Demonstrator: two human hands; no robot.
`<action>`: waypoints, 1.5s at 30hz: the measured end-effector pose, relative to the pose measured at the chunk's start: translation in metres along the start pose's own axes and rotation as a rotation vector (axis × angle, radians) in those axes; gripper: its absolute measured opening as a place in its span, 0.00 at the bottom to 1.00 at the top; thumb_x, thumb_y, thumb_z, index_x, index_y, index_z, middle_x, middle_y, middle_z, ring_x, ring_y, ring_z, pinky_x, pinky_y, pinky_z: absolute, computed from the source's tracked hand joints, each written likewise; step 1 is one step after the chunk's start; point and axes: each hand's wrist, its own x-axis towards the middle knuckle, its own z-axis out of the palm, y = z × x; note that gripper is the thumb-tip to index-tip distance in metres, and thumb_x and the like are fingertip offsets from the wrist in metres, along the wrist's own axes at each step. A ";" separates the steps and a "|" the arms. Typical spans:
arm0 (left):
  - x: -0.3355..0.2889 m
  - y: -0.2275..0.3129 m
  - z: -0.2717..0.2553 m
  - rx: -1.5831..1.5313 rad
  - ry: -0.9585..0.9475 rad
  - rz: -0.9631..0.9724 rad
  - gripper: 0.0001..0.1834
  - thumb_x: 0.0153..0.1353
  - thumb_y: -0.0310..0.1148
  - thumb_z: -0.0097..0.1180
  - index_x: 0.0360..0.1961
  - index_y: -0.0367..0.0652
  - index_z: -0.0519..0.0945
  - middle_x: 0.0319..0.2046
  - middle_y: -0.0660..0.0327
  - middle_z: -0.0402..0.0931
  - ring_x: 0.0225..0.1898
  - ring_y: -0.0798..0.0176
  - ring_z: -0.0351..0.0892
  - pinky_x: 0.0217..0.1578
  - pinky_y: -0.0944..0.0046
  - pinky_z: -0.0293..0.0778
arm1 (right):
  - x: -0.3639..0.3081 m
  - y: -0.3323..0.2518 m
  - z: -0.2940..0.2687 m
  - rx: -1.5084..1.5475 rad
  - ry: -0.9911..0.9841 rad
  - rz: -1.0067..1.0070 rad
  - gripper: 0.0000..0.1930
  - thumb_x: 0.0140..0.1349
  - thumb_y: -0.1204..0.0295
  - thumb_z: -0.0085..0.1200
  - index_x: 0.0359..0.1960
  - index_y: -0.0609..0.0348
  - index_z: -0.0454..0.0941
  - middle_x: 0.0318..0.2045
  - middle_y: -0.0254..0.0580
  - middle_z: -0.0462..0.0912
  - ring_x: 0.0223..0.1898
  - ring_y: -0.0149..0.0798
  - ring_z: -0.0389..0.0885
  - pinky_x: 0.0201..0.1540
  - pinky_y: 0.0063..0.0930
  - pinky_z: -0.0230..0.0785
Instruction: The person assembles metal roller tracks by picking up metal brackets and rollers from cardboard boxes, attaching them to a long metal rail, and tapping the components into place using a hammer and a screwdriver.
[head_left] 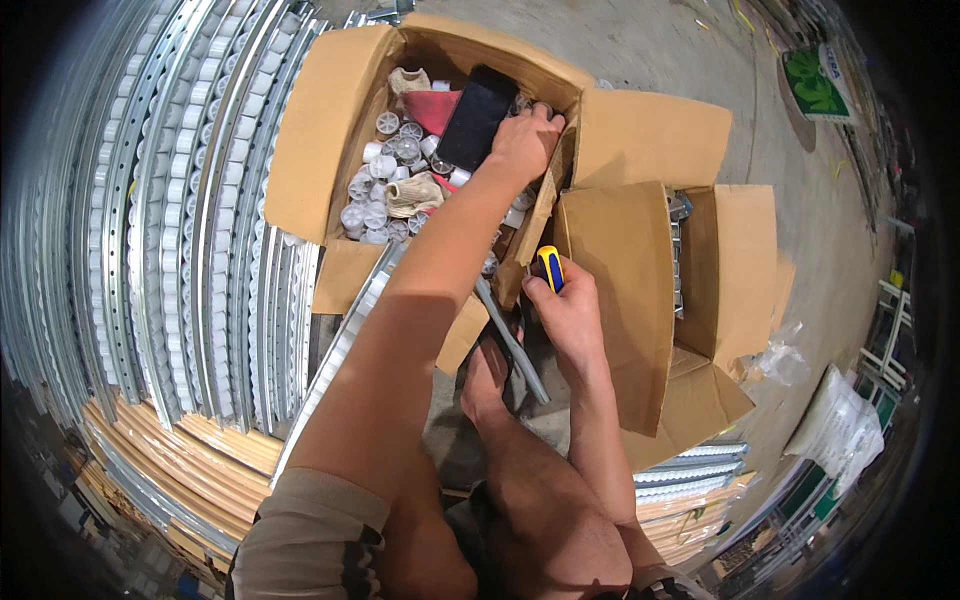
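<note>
In the carton [490, 46], the left hand [528, 140] is half-curled, its hold unclear; a yellow-and-blue handle [551, 268] is clasped by the right hand [572, 308].

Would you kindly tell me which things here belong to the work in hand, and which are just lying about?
Apparently in use:
- yellow-and-blue tool, in the right hand
- open box of white wheels, left hand inside

Apparently just lying about:
- white sack
- clear plastic

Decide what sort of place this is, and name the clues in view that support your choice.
Probably a warehouse or workshop: long metal roller tracks lie in rows at the left, an open cardboard box holds many loose white plastic wheels, and the grey floor looks like concrete.
</note>
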 end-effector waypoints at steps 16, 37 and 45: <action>-0.151 -0.013 -0.095 -1.959 -0.180 -0.394 0.23 0.72 0.33 0.54 0.63 0.33 0.71 0.56 0.49 0.78 0.54 0.55 0.82 0.49 0.61 0.81 | -0.011 -0.009 -0.007 0.335 0.046 -0.158 0.08 0.63 0.77 0.62 0.43 0.65 0.80 0.27 0.32 0.83 0.28 0.23 0.79 0.33 0.21 0.72; -0.230 -0.016 -0.121 -1.591 0.166 -0.391 0.26 0.60 0.16 0.64 0.61 0.31 0.75 0.52 0.55 0.80 0.54 0.65 0.79 0.55 0.66 0.77 | -0.016 -0.049 0.054 -0.121 0.071 -0.396 0.09 0.59 0.77 0.63 0.39 0.64 0.80 0.29 0.46 0.83 0.29 0.36 0.83 0.35 0.31 0.74; -0.267 -0.034 -0.103 -1.565 0.271 -0.448 0.26 0.59 0.17 0.65 0.59 0.32 0.75 0.54 0.55 0.78 0.54 0.63 0.80 0.54 0.64 0.79 | -0.015 -0.052 0.076 -0.375 -0.119 -0.485 0.10 0.55 0.76 0.65 0.33 0.65 0.75 0.28 0.57 0.80 0.33 0.61 0.82 0.35 0.44 0.73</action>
